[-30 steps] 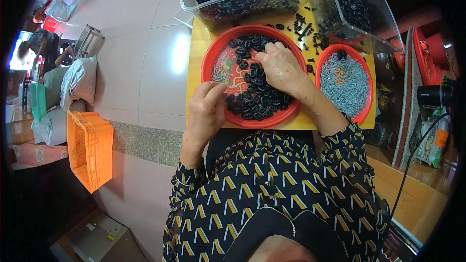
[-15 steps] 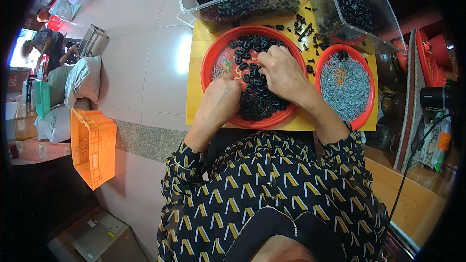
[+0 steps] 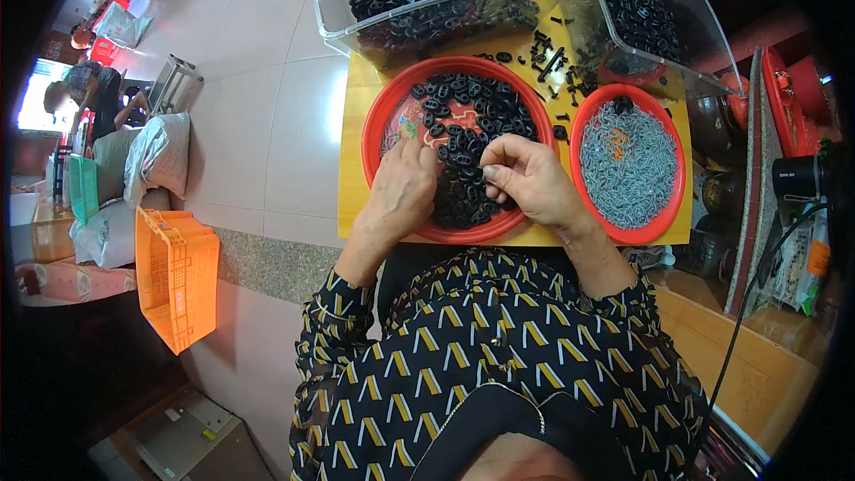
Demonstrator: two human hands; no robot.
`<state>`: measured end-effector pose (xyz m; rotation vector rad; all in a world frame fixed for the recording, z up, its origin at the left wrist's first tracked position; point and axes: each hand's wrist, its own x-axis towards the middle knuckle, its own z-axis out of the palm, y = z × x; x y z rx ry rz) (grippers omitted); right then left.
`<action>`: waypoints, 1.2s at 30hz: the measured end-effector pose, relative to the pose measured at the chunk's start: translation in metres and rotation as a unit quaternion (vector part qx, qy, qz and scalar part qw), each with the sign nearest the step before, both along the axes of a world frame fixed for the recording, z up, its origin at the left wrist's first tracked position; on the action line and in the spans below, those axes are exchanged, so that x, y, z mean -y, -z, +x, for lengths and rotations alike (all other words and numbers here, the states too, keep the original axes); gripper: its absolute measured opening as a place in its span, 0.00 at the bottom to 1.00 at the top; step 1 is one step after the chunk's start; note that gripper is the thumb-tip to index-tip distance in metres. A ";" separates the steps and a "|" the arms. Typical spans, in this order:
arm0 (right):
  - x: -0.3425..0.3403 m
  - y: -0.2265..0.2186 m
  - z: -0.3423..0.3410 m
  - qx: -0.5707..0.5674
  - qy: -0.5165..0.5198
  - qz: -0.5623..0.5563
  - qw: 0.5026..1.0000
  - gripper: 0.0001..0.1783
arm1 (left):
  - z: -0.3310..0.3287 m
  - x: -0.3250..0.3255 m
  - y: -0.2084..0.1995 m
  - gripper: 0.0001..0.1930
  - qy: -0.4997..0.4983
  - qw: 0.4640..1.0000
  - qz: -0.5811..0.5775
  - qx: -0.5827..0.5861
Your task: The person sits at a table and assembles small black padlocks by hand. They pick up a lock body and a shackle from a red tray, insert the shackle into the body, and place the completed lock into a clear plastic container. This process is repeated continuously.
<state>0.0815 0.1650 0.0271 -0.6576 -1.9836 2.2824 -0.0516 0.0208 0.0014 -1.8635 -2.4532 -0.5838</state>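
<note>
A round red tray [image 3: 372, 129] holds many small black oval parts with holes [image 3: 459, 144], piled mostly in its middle and right. Over the tray's left side, my left hand [image 3: 399, 185] has its fingers curled downward and closed together; the fingertips are mostly hidden. Thin silvery pieces lie in the tray beyond those fingers. My right hand [image 3: 534, 180] is above the tray's right part, thumb and forefinger pinched together. Whatever is in that pinch is too small to make out. Right of the tray sits a red oval basin [image 3: 682, 165] full of small silver screws [image 3: 628, 169].
Two clear plastic bins [image 3: 445, 0] [image 3: 663, 53] of black parts stand at the table's far side. Loose black pieces [image 3: 550, 62] lie on the yellow table [image 3: 354, 147]. An orange crate [image 3: 178, 281] stands at left on the floor. Farther off are sacks [image 3: 158, 156] and a person [image 3: 93, 93].
My right hand has moved toward me and turned, so its thumb-and-forefinger pinch now shows. My left hand has shifted slightly left, its fingers reaching farther over the tray's left side.
</note>
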 end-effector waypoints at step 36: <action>0.053 -0.007 -0.002 -0.096 0.080 0.012 0.992 0.06 | 0.048 0.019 0.000 0.04 -0.069 0.379 0.335 0.860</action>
